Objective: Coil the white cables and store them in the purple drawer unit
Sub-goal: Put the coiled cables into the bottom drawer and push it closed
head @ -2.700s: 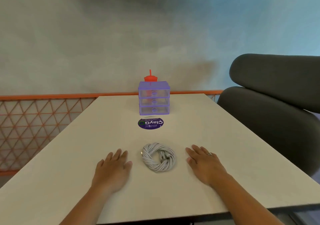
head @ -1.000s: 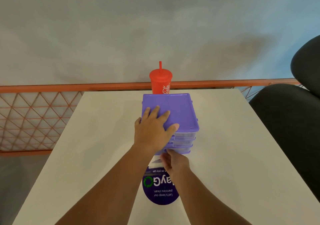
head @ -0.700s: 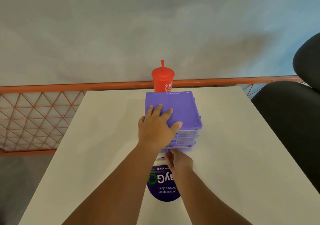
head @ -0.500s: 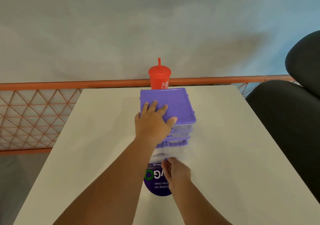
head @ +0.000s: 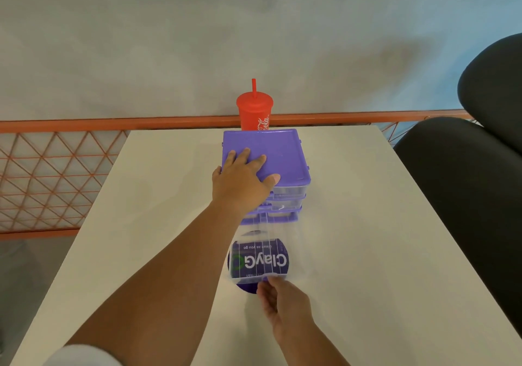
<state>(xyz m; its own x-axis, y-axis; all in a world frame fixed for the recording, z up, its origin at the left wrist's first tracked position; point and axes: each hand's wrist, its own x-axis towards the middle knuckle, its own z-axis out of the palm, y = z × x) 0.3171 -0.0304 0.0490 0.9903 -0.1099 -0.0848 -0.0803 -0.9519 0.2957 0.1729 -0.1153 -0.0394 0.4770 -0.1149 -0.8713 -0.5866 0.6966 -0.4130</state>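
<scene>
The purple drawer unit [head: 282, 154] is pressed by the flat left hand [head: 240, 186]; its clear drawer [head: 261, 252] is pinched by the right hand [head: 285, 305]

White slanted script on side of red cup [head: 254, 114]: "Cola" legible, rest of the mark hidden. Round purple sticker [head: 247, 287] flat on tabletop [head: 353, 224], lettering upside down from this view and read mostly through the clear drawer [head: 261, 252] lying over it. Large white letters: "ClayG", followed by a green ring, partly cut off. Small white line on far side of sticker: "Clean as you go". Second small line on near side: too blurred to read.
</scene>
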